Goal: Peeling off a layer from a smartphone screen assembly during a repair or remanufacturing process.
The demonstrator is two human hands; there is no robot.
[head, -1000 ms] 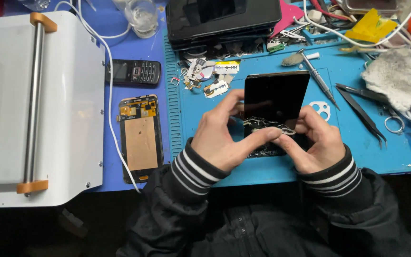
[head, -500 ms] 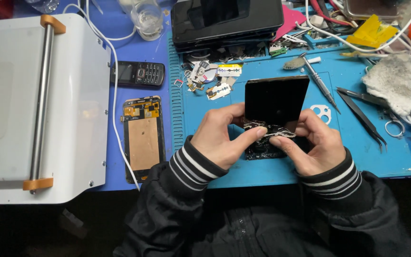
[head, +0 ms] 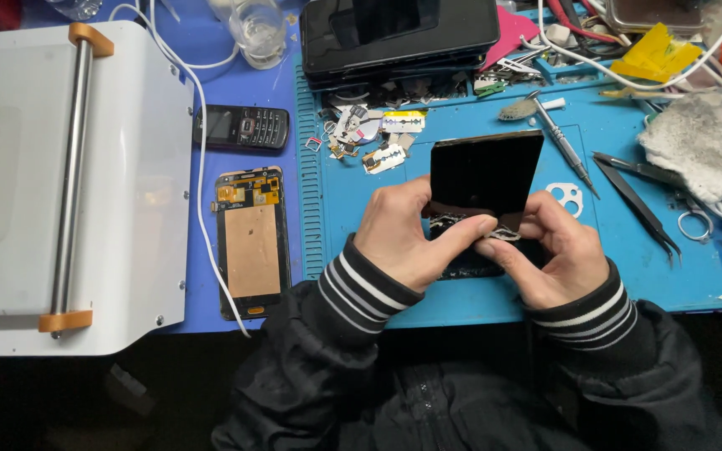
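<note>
Left hand and right hand both pinched tight on the black phone screen panel — lifted at a tilt above the blue work mat. Too steep a bend likely to crack glass or tear the crumpled flex underneath — loose razor blades close by.

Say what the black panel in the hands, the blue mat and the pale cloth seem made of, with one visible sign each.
Black panel: probably glass, glossy and flat with a straight edge.
Blue mat: looks like rubber or silicone, matte, with moulded ridges along its left edge.
Pale cloth: woven or fleecy fabric, fuzzy and crumpled.
</note>
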